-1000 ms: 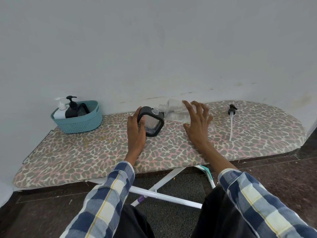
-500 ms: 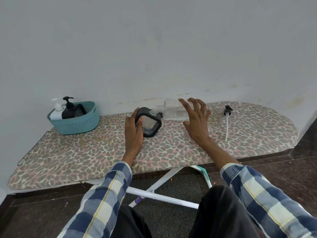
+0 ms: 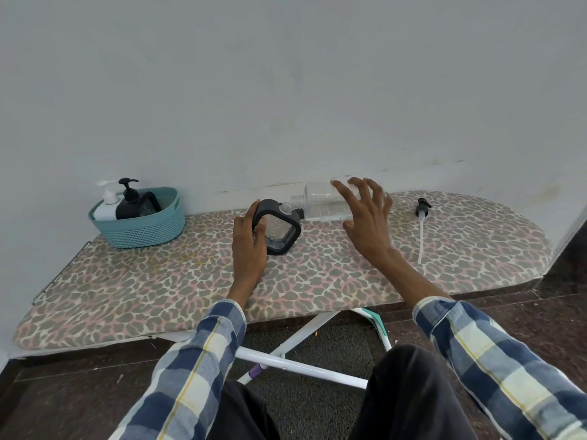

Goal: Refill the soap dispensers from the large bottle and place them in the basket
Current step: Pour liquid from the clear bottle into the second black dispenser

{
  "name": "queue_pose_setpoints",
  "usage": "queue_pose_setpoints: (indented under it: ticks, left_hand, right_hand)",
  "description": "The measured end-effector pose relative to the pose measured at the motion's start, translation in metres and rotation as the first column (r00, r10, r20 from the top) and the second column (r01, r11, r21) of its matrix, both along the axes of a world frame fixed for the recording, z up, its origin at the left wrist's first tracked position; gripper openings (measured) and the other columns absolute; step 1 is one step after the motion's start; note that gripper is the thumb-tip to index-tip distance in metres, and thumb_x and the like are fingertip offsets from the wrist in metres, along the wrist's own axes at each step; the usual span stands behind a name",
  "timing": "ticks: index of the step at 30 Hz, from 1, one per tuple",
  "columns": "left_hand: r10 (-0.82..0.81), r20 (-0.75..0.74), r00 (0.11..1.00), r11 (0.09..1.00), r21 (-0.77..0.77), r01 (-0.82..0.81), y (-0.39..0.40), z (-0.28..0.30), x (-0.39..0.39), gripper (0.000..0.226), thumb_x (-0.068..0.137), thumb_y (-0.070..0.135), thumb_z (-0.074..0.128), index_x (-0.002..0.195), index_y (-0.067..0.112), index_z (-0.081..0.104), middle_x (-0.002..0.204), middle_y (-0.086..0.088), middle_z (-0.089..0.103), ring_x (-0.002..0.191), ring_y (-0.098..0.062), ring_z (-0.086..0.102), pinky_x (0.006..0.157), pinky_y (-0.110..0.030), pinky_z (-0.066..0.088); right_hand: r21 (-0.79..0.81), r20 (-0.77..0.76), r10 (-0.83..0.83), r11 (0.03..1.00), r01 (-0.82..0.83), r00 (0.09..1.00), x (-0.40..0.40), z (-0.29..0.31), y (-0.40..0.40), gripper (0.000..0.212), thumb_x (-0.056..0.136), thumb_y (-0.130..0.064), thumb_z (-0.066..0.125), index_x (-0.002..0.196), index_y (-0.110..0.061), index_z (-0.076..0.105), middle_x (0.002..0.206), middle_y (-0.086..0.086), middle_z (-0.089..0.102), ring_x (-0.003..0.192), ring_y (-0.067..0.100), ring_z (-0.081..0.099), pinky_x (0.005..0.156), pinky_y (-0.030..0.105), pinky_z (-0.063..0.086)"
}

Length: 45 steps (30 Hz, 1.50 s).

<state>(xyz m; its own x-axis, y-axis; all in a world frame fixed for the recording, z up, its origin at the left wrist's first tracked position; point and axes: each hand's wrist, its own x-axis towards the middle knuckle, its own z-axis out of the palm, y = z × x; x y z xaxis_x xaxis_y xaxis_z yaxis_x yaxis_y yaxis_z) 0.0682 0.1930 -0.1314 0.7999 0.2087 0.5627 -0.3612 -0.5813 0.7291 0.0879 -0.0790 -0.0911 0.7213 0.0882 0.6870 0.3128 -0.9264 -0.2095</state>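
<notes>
A square clear dispenser with a black frame stands tilted on the ironing board, its neck uncapped. My left hand grips its left side. The large clear bottle lies on its side just behind, its open mouth pointing left at the dispenser's neck. My right hand hovers over the bottle with spread fingers, not holding it. A black pump with a long white tube lies to the right. The teal basket at the far left holds a white dispenser and a black dispenser.
The leopard-print board runs along a pale wall. Its white legs and a dark floor lie below, in front of my knees. A third dark item sits in the basket behind the black dispenser.
The large bottle has come down from a tilt to lie on the board. My right hand has let go and lifted slightly. My left hand keeps hold of the dispenser.
</notes>
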Motion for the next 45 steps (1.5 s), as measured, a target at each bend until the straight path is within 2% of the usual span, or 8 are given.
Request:
queue_pose_setpoints:
  ticks: [8, 12, 13, 16, 22, 26, 28, 45]
  left_hand:
    - [-0.008, -0.004, 1.0, 1.0, -0.006, 0.008, 0.001, -0.001, 0.001, 0.05, 0.115, 0.05, 0.04, 0.163, 0.038, 0.041, 0.135, 0.001, 0.051, 0.122, -0.013, 0.053, 0.104, -0.029, 0.042]
    - [-0.005, -0.001, 1.0, 1.0, 0.004, 0.005, 0.0, 0.0, -0.001, 0.049, 0.115, 0.049, 0.041, 0.163, 0.037, 0.042, 0.143, 0.007, 0.05, 0.124, 0.016, 0.043, 0.101, -0.005, 0.031]
    - [-0.003, 0.001, 1.0, 1.0, 0.008, 0.003, 0.0, 0.0, -0.001, 0.049, 0.115, 0.048, 0.041, 0.163, 0.037, 0.042, 0.142, 0.006, 0.051, 0.123, 0.015, 0.044, 0.099, -0.003, 0.03]
    - [-0.001, 0.005, 1.0, 1.0, 0.012, 0.001, 0.001, 0.0, 0.001, 0.048, 0.116, 0.047, 0.041, 0.163, 0.037, 0.042, 0.136, 0.001, 0.052, 0.118, -0.004, 0.051, 0.095, -0.005, 0.034]
    - [0.004, 0.015, 1.0, 1.0, 0.016, -0.005, 0.001, -0.001, 0.001, 0.049, 0.116, 0.045, 0.04, 0.163, 0.036, 0.041, 0.132, 0.0, 0.052, 0.115, -0.009, 0.053, 0.093, -0.006, 0.035]
    - [0.013, 0.008, 1.0, 1.0, 0.011, -0.013, 0.001, -0.001, 0.002, 0.05, 0.115, 0.047, 0.04, 0.163, 0.036, 0.041, 0.13, 0.0, 0.052, 0.113, -0.012, 0.053, 0.096, -0.023, 0.041]
    - [0.005, 0.019, 1.0, 1.0, 0.012, -0.005, 0.001, -0.002, 0.001, 0.051, 0.114, 0.049, 0.039, 0.164, 0.037, 0.041, 0.129, 0.0, 0.051, 0.111, -0.015, 0.055, 0.094, -0.026, 0.043]
    - [0.014, 0.028, 1.0, 1.0, 0.017, -0.014, 0.001, 0.0, 0.0, 0.051, 0.114, 0.049, 0.039, 0.164, 0.037, 0.041, 0.125, 0.0, 0.051, 0.108, -0.016, 0.055, 0.092, -0.029, 0.044]
  right_hand:
    - [-0.041, 0.016, -0.004, 0.999, 0.004, 1.0, 0.003, 0.004, -0.003, 0.11, 0.074, 0.001, 0.082, 0.161, -0.043, 0.033, 0.159, 0.0, 0.037, 0.151, 0.03, 0.028, 0.114, 0.062, 0.03]
    - [-0.054, 0.021, -0.006, 0.999, 0.007, 1.0, 0.003, 0.004, -0.003, 0.109, 0.074, 0.002, 0.081, 0.161, -0.043, 0.034, 0.159, 0.0, 0.037, 0.152, 0.03, 0.027, 0.116, 0.061, 0.027]
    - [-0.06, 0.025, -0.007, 0.998, 0.008, 1.0, 0.004, 0.004, -0.004, 0.108, 0.074, 0.001, 0.081, 0.161, -0.043, 0.034, 0.159, 0.0, 0.037, 0.152, 0.03, 0.027, 0.116, 0.061, 0.027]
    - [-0.078, 0.037, -0.003, 0.997, 0.006, 0.999, 0.005, 0.005, -0.005, 0.109, 0.074, 0.001, 0.081, 0.161, -0.043, 0.033, 0.159, 0.0, 0.037, 0.153, 0.03, 0.027, 0.116, 0.06, 0.027]
    - [-0.105, 0.063, -0.005, 0.994, 0.012, 0.998, 0.008, 0.008, -0.006, 0.109, 0.074, 0.002, 0.08, 0.161, -0.043, 0.033, 0.159, -0.001, 0.037, 0.153, 0.03, 0.026, 0.117, 0.06, 0.026]
    - [-0.115, 0.075, -0.003, 0.993, 0.012, 0.997, 0.008, 0.009, -0.007, 0.11, 0.074, 0.002, 0.08, 0.162, -0.043, 0.032, 0.159, 0.0, 0.036, 0.153, 0.029, 0.025, 0.117, 0.06, 0.027]
    - [-0.116, 0.08, 0.005, 0.993, 0.005, 0.997, 0.008, 0.01, -0.008, 0.11, 0.074, 0.003, 0.08, 0.162, -0.043, 0.033, 0.159, 0.0, 0.037, 0.153, 0.029, 0.025, 0.118, 0.061, 0.026]
    - [-0.153, 0.101, 0.011, 0.988, 0.005, 0.995, 0.006, 0.019, -0.008, 0.107, 0.075, 0.002, 0.082, 0.161, -0.042, 0.034, 0.159, 0.002, 0.039, 0.153, 0.031, 0.026, 0.119, 0.062, 0.025]
